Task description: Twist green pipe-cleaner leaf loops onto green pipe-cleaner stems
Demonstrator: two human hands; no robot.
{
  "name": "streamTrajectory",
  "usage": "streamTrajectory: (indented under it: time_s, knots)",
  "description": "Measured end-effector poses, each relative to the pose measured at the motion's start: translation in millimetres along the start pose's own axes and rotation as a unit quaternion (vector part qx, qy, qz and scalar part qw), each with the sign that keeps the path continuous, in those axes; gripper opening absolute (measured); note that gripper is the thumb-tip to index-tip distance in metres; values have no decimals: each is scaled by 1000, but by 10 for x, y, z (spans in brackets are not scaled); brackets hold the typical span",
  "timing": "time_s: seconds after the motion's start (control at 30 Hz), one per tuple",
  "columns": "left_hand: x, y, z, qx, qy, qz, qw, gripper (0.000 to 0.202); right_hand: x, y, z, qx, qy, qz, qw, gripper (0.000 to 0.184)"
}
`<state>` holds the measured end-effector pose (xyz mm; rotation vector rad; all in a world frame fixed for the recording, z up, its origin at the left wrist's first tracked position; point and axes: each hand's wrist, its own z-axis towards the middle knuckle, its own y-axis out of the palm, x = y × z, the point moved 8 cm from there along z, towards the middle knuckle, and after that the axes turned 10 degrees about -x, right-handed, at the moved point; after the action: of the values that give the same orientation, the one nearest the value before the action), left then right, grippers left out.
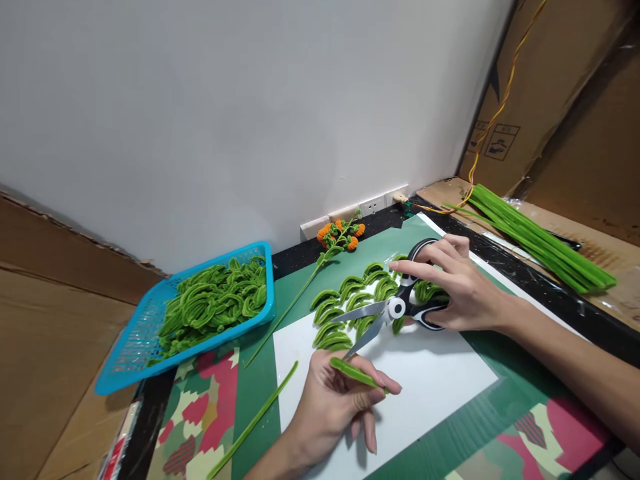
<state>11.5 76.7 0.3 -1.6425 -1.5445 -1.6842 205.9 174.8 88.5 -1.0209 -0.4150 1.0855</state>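
Observation:
My left hand (333,400) pinches a folded green pipe-cleaner loop (356,373) over a white paper sheet (440,380). A long green pipe cleaner (255,420) trails from under that hand toward the lower left. My right hand (455,283) grips black-handled scissors (395,309), whose blades are parted and point left toward the loop. Behind the scissors lie several folded green loops (345,300) in rows on the paper and the green mat (257,380).
A blue basket (130,360) full of green loops stands at the left. A stem with orange flowers (340,237) lies by the wall. A bundle of straight green pipe cleaners (540,237) rests at the right beside cardboard. Camouflage cloth covers the near table.

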Motion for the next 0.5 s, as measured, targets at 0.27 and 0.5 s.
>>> streamTrajectory:
  time_s: [0.27,0.5]
  knots:
    - [27,24,-3,34,-3,20,999,35,-127,46,49,1,-36,39,999,70]
    - [22,3,-8,20,26,-5,999,29,-109,53,47,0,-22,17,1000,68]
